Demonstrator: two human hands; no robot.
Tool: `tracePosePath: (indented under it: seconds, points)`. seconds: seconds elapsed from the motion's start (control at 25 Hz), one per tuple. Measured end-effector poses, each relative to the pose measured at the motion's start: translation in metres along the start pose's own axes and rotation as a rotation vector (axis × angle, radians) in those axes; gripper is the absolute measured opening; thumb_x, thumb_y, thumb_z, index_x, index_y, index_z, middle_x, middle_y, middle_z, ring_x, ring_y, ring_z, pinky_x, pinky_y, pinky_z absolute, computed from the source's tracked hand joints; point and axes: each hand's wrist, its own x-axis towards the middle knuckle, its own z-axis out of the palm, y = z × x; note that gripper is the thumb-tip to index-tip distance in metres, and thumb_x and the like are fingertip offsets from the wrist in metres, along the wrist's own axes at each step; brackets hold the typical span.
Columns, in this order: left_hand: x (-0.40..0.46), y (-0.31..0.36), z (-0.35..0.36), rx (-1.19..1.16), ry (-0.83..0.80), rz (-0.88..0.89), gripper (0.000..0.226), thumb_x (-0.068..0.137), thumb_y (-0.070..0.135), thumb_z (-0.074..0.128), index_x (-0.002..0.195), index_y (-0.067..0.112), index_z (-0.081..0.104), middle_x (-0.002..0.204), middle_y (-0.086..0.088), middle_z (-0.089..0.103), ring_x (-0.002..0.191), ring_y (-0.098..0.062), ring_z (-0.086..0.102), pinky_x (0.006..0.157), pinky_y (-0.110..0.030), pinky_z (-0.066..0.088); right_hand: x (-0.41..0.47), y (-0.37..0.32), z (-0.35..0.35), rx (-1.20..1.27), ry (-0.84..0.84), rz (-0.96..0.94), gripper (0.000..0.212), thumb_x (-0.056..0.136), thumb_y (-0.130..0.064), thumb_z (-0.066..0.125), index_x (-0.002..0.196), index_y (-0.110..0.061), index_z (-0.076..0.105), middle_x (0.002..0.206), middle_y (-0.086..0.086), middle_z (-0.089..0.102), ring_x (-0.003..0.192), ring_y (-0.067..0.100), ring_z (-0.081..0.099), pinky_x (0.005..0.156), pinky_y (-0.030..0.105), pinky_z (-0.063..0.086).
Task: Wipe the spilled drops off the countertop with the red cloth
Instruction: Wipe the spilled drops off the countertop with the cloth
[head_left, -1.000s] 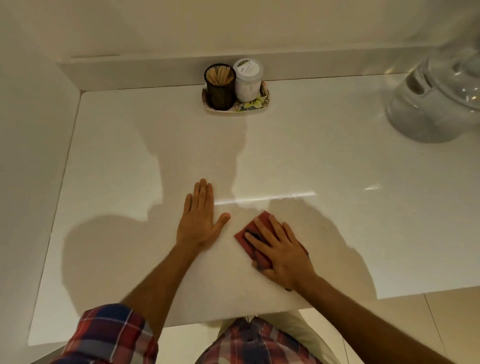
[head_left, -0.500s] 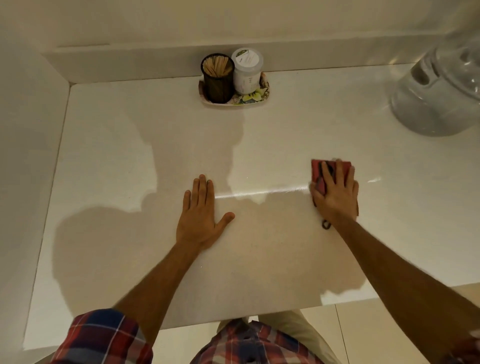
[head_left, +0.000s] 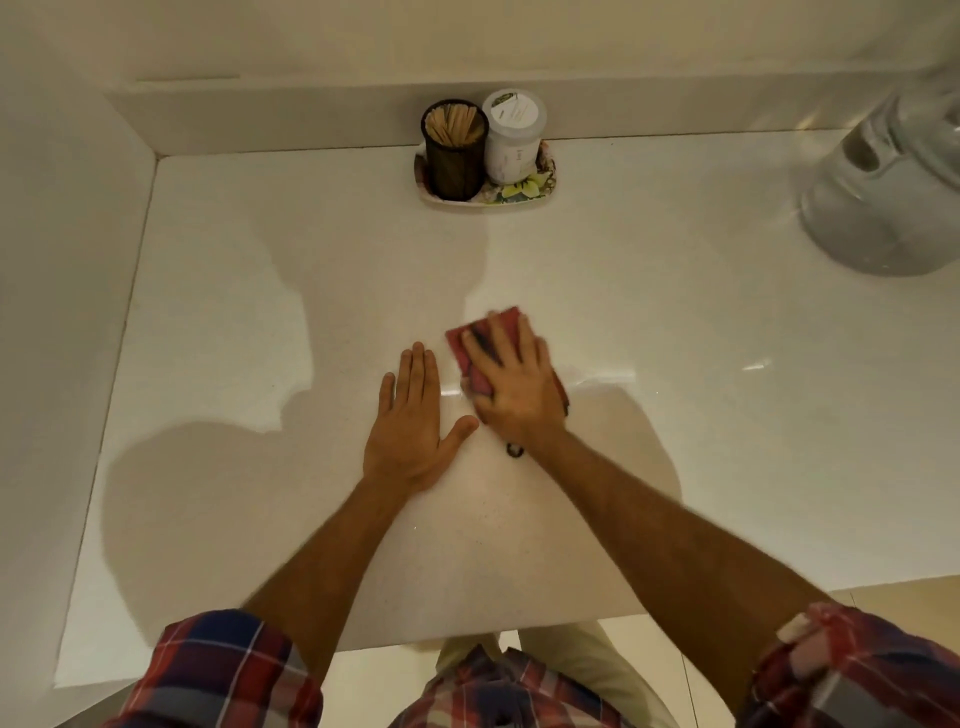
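The red cloth (head_left: 470, 347) lies folded on the white countertop (head_left: 675, 441), near the middle. My right hand (head_left: 511, 387) presses flat on top of it, fingers spread, covering most of it. Only the cloth's far and left edges show. My left hand (head_left: 410, 426) rests palm down on the bare counter just left of the cloth, thumb almost touching my right hand. No separate drops are visible; a faint glossy streak (head_left: 602, 378) runs right of the cloth.
A small floral tray (head_left: 540, 189) at the back wall holds a dark cup of wooden sticks (head_left: 453, 150) and a white lidded jar (head_left: 511, 137). A clear plastic appliance (head_left: 893, 197) stands at the far right. A wall borders the counter's left side.
My right hand slid the cloth from the near middle out to the right, then back left to beside my left hand. My left hand stayed planted.
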Motion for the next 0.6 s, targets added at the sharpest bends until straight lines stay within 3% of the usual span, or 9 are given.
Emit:
tracePosePath:
  seconds: [0.12,0.2,0.36,0.52,0.6]
  points:
    - [-0.006,0.000,-0.004,-0.054,-0.020,0.023,0.102,0.089,0.080,0.004,0.160,0.008,-0.009,0.170,-0.011,-0.011,0.157,-0.023,-0.011,0.127,-0.042,-0.005,-0.036,-0.027,0.005,0.019,-0.041,-0.155,0.074,0.094,-0.064,0.044,0.158,-0.030,0.030,0.168,0.012,0.024,0.154,0.045,0.011,0.122,0.061,0.019]
    - [-0.001,-0.005,-0.002,-0.110,-0.064,0.019,0.101,0.088,0.079,0.003,0.160,0.008,-0.008,0.169,-0.009,-0.013,0.156,-0.021,-0.014,0.126,-0.039,-0.009,-0.048,-0.021,0.009,0.071,-0.128,-0.178,0.083,0.089,-0.066,0.051,0.160,-0.031,0.023,0.171,0.010,0.014,0.155,0.044,0.002,0.124,0.061,0.012]
    - [-0.005,-0.005,-0.028,-0.326,-0.188,-0.052,0.084,0.099,0.064,0.026,0.160,0.014,-0.003,0.171,-0.004,-0.010,0.156,-0.015,-0.012,0.122,-0.033,-0.010,-0.084,-0.016,-0.013,0.058,-0.286,-0.186,0.091,0.089,-0.060,0.058,0.161,-0.034,0.008,0.172,0.008,-0.005,0.155,0.043,-0.012,0.123,0.061,0.006]
    - [-0.027,0.005,-0.047,-0.539,-0.174,-0.164,0.068,0.103,0.051,0.042,0.159,0.019,0.025,0.169,0.000,0.017,0.157,-0.017,0.008,0.123,-0.032,0.004,-0.110,-0.009,-0.033,0.215,-0.238,-0.081,0.075,0.089,-0.035,0.069,0.155,-0.019,0.037,0.169,0.011,0.019,0.156,0.038,0.012,0.123,0.049,0.030]
    - [-0.042,0.015,-0.050,-0.601,-0.136,-0.167,0.056,0.103,0.042,0.050,0.154,0.020,0.040,0.163,-0.003,0.035,0.152,-0.022,0.026,0.125,-0.037,0.016,-0.118,-0.001,-0.047,0.366,-0.236,0.045,0.060,0.091,-0.028,0.065,0.148,-0.024,0.049,0.161,0.009,0.041,0.146,0.031,0.040,0.114,0.037,0.042]
